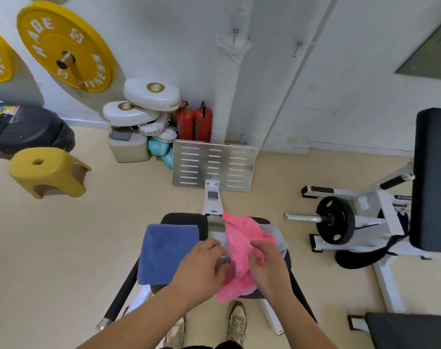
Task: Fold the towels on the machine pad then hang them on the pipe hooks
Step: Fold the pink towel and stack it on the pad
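A blue towel lies flat on the left side of the black machine pad. On the pad's right side a pink towel lies crumpled over a grey towel. My left hand pinches the pink towel's left edge. My right hand grips its bunched middle. The white wrapped pipe rises along the wall ahead, with a hook near its top and another hook on the wall to its right.
A metal foot plate stands beyond the pad. Two red fire extinguishers and stacked white pads sit by the wall. A yellow stool is on the left, and a white weight machine with a black plate on the right.
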`<act>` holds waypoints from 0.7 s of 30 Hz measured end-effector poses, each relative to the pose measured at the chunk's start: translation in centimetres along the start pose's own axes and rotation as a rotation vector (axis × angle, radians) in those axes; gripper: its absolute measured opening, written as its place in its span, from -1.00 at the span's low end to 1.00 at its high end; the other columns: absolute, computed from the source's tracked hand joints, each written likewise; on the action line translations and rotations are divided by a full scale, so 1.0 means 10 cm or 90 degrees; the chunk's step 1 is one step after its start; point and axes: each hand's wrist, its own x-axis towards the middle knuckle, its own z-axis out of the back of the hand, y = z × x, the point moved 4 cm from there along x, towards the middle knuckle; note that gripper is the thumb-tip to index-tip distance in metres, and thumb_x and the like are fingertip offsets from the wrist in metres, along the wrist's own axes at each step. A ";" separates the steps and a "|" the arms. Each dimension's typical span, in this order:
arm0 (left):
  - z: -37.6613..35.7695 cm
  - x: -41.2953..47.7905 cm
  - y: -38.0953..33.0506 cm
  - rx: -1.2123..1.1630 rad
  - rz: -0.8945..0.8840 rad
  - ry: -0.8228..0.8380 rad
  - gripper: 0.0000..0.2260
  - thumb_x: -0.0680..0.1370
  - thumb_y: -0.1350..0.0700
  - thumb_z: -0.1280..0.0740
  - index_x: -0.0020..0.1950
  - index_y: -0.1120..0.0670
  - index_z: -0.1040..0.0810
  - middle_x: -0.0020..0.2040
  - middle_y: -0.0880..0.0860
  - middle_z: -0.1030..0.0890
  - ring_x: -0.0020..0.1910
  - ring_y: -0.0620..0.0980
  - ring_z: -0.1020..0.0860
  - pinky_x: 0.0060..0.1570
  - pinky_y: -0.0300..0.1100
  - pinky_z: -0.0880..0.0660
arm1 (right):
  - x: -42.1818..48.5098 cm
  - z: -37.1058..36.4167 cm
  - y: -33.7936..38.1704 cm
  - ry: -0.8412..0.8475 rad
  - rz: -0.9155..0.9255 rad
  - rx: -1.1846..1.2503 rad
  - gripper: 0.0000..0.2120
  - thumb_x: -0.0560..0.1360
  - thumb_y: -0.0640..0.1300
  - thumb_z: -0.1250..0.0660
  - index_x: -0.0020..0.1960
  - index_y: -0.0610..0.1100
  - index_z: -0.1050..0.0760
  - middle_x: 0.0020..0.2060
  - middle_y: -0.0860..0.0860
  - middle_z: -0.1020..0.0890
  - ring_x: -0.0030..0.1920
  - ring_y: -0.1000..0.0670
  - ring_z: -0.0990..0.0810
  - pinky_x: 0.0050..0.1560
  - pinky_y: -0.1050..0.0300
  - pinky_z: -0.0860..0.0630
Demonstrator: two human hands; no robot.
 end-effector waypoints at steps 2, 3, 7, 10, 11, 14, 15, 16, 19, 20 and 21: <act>-0.23 0.06 -0.20 -0.069 0.054 0.099 -0.71 0.49 -0.06 -0.15 0.02 -0.03 -0.61 -0.01 -0.10 -0.54 -0.04 -0.07 -0.54 -0.05 -0.05 -0.57 | 0.09 0.29 -0.11 -0.028 -0.017 -0.039 -0.84 0.54 -0.04 -0.24 0.02 0.07 -0.58 -0.08 0.19 -0.61 -0.09 0.13 -0.59 0.02 0.11 -0.57; -0.32 0.09 -0.28 -0.079 0.072 0.127 -0.69 0.49 -0.06 -0.13 0.02 0.00 -0.61 -0.04 -0.08 -0.53 -0.06 -0.04 -0.56 -0.03 -0.05 -0.57 | 0.14 0.41 -0.17 -0.037 -0.021 -0.047 -0.87 0.56 -0.06 -0.24 -0.03 0.10 -0.56 -0.10 0.18 -0.61 -0.08 0.11 -0.59 0.02 0.11 -0.56; -0.61 0.30 -0.52 -0.085 0.143 0.127 -0.77 0.61 0.04 -0.28 0.23 0.02 -0.60 0.09 -0.07 -0.56 0.08 -0.03 -0.57 0.11 -0.30 -0.44 | 0.37 0.55 -0.42 0.062 -0.048 -0.006 -0.84 0.61 0.06 -0.24 0.13 0.12 -0.54 -0.01 0.11 -0.67 0.00 0.04 -0.65 0.09 0.05 -0.59; -0.74 0.54 -0.67 -0.133 0.229 0.080 -0.73 0.64 0.03 -0.31 0.32 0.01 -0.57 0.23 -0.05 -0.61 0.17 -0.04 -0.57 0.25 -0.21 -0.47 | 0.48 0.54 -0.61 0.152 -0.054 0.047 -0.75 0.63 -0.06 -0.28 0.25 0.21 -0.49 0.10 0.23 -0.62 0.14 0.14 -0.61 0.28 0.11 -0.51; -0.79 0.65 -0.73 -0.142 0.245 0.079 -0.78 0.65 0.01 -0.28 0.25 0.01 -0.61 0.15 -0.03 -0.66 0.09 -0.04 -0.60 0.22 -0.15 -0.53 | 0.50 0.56 -0.65 0.179 -0.058 0.060 -0.72 0.63 -0.10 -0.28 0.21 0.28 -0.46 0.08 0.28 -0.61 0.13 0.21 -0.59 0.27 0.18 -0.50; -0.94 0.99 -0.79 -0.173 0.333 0.053 -0.78 0.67 -0.03 -0.23 0.08 0.03 -0.63 -0.08 0.00 -0.69 -0.13 -0.06 -0.62 0.00 -0.14 -0.58 | 0.58 0.56 -0.79 0.251 -0.102 0.151 -0.57 0.64 -0.27 -0.24 0.22 0.28 -0.43 0.08 0.16 -0.67 0.16 0.20 -0.62 0.08 0.46 -0.48; -0.97 1.08 -0.80 -0.190 0.370 0.039 -0.78 0.66 -0.05 -0.25 0.02 0.03 -0.63 -0.13 -0.01 -0.68 -0.19 -0.09 -0.60 -0.08 -0.18 -0.56 | 0.58 0.56 -0.82 0.285 -0.110 0.176 -0.54 0.64 -0.31 -0.20 0.28 0.23 -0.44 0.10 0.09 -0.69 0.18 0.16 -0.63 0.06 0.45 -0.50; -1.01 1.16 -0.79 -0.197 0.407 0.038 -0.77 0.64 -0.07 -0.28 -0.09 0.03 -0.60 -0.21 -0.02 -0.65 -0.26 -0.12 -0.56 -0.18 -0.22 -0.52 | 0.58 0.56 -0.87 0.317 -0.115 0.192 -0.51 0.63 -0.33 -0.17 0.34 0.21 -0.43 0.13 0.07 -0.71 0.20 0.16 -0.64 0.08 0.40 -0.52; -1.09 1.23 -0.77 -0.151 0.469 0.056 -0.67 0.61 0.01 -0.34 -0.33 -0.01 -0.40 -0.39 -0.06 -0.46 -0.41 -0.15 -0.42 -0.42 -0.31 -0.28 | 0.54 0.58 -0.93 0.358 -0.090 0.157 -0.53 0.63 -0.32 -0.14 0.38 0.15 -0.42 0.06 0.15 -0.70 0.15 0.26 -0.62 0.09 0.44 -0.48; -1.11 1.23 -0.75 -0.133 0.477 0.057 -0.66 0.61 0.05 -0.33 -0.35 0.00 -0.37 -0.39 -0.05 -0.42 -0.41 -0.15 -0.39 -0.42 -0.30 -0.26 | 0.55 0.61 -0.93 0.338 -0.086 0.143 -0.58 0.64 -0.30 -0.16 0.35 0.12 -0.43 0.03 0.17 -0.67 0.14 0.26 -0.60 0.06 0.50 -0.45; -1.11 1.22 -0.75 -0.122 0.481 0.045 -0.67 0.60 0.09 -0.32 -0.36 0.00 -0.36 -0.39 -0.05 -0.41 -0.41 -0.13 -0.38 -0.40 -0.28 -0.26 | 0.55 0.67 -0.92 0.302 -0.075 0.124 -0.62 0.63 -0.28 -0.18 0.31 0.12 -0.43 0.06 0.17 -0.64 0.15 0.22 -0.58 0.05 0.50 -0.42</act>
